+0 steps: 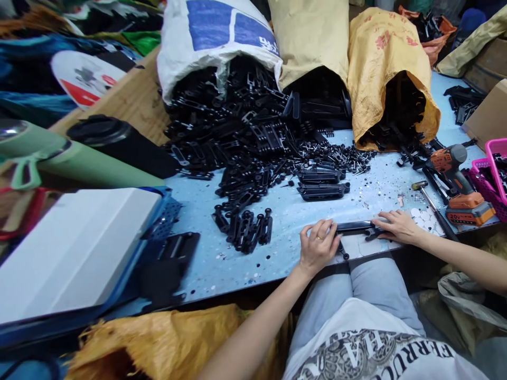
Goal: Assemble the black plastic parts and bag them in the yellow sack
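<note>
A long, narrow black bar-shaped part [354,226] lies near the front edge of the table, between my hands. The fingers of my left hand [318,247] are closed around its left end; a ring is on one finger. My right hand [397,227] holds the other end, with its fingertips on top. A small hooked dark piece [371,234] shows beside the right fingertips. Below my left fingers, a thin black link with a round end [345,255] sticks out. Similar long black parts [322,190] lie stacked farther back.
Black parts [245,126] spill from a white sack [222,31]; yellow sacks [374,68] stand beside it. Short links [245,232] sit on the blue tabletop [237,274]. On the right are a hammer [433,206], a cordless drill [459,179] and a pink basket [497,158].
</note>
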Motion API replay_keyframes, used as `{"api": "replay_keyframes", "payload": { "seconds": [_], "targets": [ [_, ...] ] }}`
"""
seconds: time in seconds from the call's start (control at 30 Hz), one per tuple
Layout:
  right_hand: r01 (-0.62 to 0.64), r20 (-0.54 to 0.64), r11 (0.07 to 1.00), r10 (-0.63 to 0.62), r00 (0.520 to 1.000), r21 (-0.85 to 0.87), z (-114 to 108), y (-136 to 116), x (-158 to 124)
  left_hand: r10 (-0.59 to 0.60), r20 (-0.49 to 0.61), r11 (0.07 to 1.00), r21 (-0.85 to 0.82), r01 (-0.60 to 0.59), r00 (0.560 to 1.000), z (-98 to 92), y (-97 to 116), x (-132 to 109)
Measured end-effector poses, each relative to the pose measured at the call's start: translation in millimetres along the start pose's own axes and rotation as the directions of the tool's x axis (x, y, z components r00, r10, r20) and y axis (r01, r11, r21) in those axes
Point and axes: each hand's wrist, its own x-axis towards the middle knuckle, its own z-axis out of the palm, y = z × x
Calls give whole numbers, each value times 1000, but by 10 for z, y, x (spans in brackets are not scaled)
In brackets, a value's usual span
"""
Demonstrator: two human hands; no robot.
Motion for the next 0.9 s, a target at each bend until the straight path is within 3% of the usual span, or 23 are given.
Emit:
{"api": "replay_keyframes", "payload": {
  "seconds": [0.07, 0.13, 0.2, 0.27, 0.4, 0.5, 0.6, 0.7, 0.8, 0.9],
  "targets": [
    [-79, 3, 996, 80, 997, -48, 15, 25, -24, 148, 129, 988, -65, -141, 980, 42, 46, 109],
    [-150, -14, 986, 149, 989, -67, 33, 60, -34, 268, 281, 959, -171, -227, 922, 107, 101, 291],
    [-156, -48, 986, 153, 987, -63, 33, 96, -16, 237, 383, 965, -201, -170, 893, 175, 145, 501],
    [-119, -92, 992, 115, 989, -37, -4, 119, 24, 133, 420, 984, -165, -69, 898, 213, 164, 673],
    [50, -166, 995, -36, 985, 85, -204, 38, 97, 87, 324, 983, -182, -28, 942, 88, 147, 740],
    [192, -223, 957, -144, 964, 215, -452, -154, 102, 192, 178, 952, -272, -140, 965, -217, 145, 619],
    [279, -271, 899, -191, 943, 337, -756, -354, 105, 293, 99, 907, -344, -244, 951, -590, 183, 520],
    [364, -319, 844, -246, 915, 394, -1011, -475, 156, 266, 20, 878, -417, -234, 964, -846, 273, 477],
    [429, -364, 737, -262, 894, 523, -1088, -580, 228, 150, -27, 788, -600, -136, 988, -938, 444, 421],
    [506, -410, 491, -298, 862, 709, -960, -780, 278, 69, -21, 620, -783, -59, 997, -950, 655, 345]
  ]
}}
